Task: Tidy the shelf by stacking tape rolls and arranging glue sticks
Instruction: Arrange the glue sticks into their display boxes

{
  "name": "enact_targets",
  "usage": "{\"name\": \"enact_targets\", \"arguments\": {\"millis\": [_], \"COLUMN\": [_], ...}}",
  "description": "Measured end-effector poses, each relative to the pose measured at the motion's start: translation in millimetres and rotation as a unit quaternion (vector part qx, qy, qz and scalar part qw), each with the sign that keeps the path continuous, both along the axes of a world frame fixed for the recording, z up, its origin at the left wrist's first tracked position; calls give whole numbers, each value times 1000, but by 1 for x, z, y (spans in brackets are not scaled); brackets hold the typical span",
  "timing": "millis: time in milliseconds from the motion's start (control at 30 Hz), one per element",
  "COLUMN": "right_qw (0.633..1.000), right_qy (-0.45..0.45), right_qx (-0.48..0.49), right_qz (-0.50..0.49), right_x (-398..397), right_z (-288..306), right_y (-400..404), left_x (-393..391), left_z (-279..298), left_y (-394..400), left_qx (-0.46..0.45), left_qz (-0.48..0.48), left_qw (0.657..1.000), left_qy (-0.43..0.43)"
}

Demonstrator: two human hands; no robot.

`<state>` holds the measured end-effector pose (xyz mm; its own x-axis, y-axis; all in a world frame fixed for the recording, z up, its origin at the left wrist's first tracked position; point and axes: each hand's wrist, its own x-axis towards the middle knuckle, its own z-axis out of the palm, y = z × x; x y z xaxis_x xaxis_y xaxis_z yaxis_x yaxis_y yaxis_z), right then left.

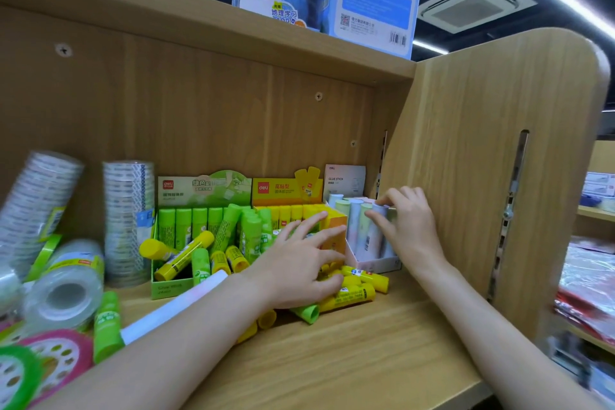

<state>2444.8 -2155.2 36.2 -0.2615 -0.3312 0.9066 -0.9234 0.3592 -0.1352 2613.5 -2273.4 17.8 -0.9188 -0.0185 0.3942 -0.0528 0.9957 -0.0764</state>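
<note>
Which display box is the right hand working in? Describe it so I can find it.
Follow the shelf's back row to the upright side panel. The last box there, the white box, is under the right hand. Unlike the green and yellow boxes, it holds pale pastel sticks standing upright.

A single head-worn view looks forward and slightly down, close in, into the light wooden shelf [349, 343], beneath its upper board.

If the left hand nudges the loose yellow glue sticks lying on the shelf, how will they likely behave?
The yellow glue sticks lie on their sides as smooth cylinders on the flat wooden shelf, so they would probably roll. They look rigid and small, likely light. The left hand rests spread over them, which may check rolling.
</note>
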Motion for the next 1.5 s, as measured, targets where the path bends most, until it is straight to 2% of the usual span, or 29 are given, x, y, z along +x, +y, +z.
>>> {"name": "enact_targets", "arguments": {"millis": [233,467,533,700,867,1267,1500], "right_qw": [999,997,995,996,996,992,992], "right_qy": [-9,5,-21,-23,-31,-16,-73], "right_qx": [35,77,86,51,56,112,104], "right_qz": [33,25,37,69,59,-57,-15], "right_x": [2,11,14,7,9,6,14], "right_z": [0,0,-2,-4,-2,2,-2], "right_y": [2,-1,1,16,16,11,17], "left_x": [0,4,5,4,5,4,1], "left_z": [0,1,1,1,1,0,-2], "left_y": [0,2,2,2,2,0,-3], "left_qx": [7,11,9,19,19,16,14], "left_qz": [-2,-2,2,0,1,-2,-5], "left_qw": [1000,1000,1000,1000,1000,1000,1000], "left_qy": [11,7,4,8,7,3,12]}}
